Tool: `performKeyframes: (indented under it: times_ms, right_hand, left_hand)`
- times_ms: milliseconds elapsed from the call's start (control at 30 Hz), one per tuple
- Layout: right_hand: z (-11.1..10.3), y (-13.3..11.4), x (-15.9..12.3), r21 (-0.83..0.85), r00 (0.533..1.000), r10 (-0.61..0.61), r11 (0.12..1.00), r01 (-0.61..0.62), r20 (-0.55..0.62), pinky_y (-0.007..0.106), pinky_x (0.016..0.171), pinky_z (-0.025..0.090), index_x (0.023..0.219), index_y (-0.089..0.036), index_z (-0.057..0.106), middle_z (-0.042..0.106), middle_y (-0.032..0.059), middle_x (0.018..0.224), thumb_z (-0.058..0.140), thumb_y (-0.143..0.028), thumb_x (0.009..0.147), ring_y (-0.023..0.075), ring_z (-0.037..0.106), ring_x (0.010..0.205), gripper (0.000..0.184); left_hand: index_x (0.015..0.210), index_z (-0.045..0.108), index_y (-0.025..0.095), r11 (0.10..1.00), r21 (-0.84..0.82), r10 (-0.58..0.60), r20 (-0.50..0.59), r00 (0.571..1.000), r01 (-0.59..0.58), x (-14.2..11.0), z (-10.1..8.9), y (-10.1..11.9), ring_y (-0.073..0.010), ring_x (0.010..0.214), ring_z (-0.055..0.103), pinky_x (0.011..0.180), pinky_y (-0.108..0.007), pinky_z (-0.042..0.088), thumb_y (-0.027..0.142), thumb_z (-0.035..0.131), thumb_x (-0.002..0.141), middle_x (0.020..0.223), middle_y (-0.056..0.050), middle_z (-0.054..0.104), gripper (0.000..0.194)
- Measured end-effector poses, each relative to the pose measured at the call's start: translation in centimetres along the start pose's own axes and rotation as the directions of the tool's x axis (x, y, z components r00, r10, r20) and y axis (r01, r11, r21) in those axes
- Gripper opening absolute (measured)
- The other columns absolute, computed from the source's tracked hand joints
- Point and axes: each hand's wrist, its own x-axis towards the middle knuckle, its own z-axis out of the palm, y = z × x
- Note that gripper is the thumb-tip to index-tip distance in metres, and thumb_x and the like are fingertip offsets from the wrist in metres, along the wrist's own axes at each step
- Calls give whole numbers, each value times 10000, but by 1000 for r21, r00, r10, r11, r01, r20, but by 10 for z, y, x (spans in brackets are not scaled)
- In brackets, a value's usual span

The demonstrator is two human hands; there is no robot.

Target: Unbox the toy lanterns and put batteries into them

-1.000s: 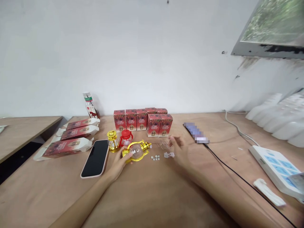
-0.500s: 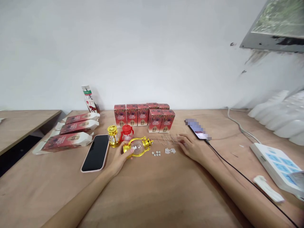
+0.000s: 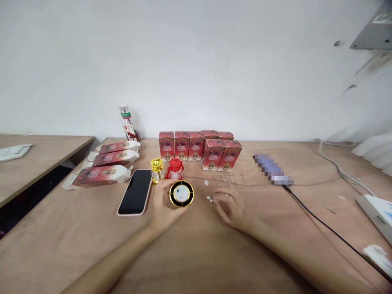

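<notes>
My left hand [image 3: 163,206] is wrapped round a gold toy lantern, whose round black base [image 3: 181,193] with a gold rim and pale centre faces me. The rest of that lantern is hidden behind the base. A smaller gold lantern [image 3: 157,171] and a red lantern [image 3: 175,168] stand just beyond this hand. Low over the table, my right hand [image 3: 231,208] has its fingers curled and fingertips close together beside small white discs [image 3: 208,198]. What lies between those fingertips is too small to make out. Several thin metal pins [image 3: 229,180] lie behind the right hand.
Red printed boxes [image 3: 181,145] stand at the back. Opened boxes [image 3: 102,174] lie at left beside a black-screened phone [image 3: 135,192]. A bottle [image 3: 128,124] stands by the wall. Another phone [image 3: 272,169] with a black cable [image 3: 324,226] and a white power strip [image 3: 375,216] are at right.
My left hand has turned the lantern from lying sideways to base towards me. My right hand has moved from the metal pins to the white discs. The view has shifted left.
</notes>
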Motion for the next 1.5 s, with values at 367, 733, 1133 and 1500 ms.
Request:
performKeyframes:
  times_ms: [367,733,1133,1500]
  right_hand:
    - [26,-30,17,225,991,121,969,-105,-58,310,663,478,945,-185,554,617,65,821,539,-157,887,173,562,756,66]
    - [27,-1,14,66,915,404,913,-403,1,302,628,455,830,-200,499,585,46,750,392,-199,942,177,555,705,154]
    - [40,34,10,-74,921,379,925,-373,92,353,627,457,785,-218,601,661,42,711,479,-170,868,230,596,723,154]
    - [15,-25,15,93,999,-19,996,16,38,319,627,485,944,-184,598,704,77,865,576,-146,841,180,615,731,112]
  left_hand:
    - [1147,526,187,832,279,378,346,859,-479,-2,-3,1,-206,960,613,853,-360,357,208,531,867,939,-65,657,280]
    - [1143,524,148,811,355,329,381,864,-465,-4,-3,-5,-202,803,580,702,-312,420,236,530,846,892,-83,612,311]
    - [1164,493,182,869,295,252,428,868,-398,-5,-2,-7,-220,859,641,723,-324,505,252,554,814,979,-84,664,362]
    - [1138,509,160,861,288,279,421,863,-419,-5,0,-6,-220,840,648,701,-317,498,259,569,826,948,-90,679,333]
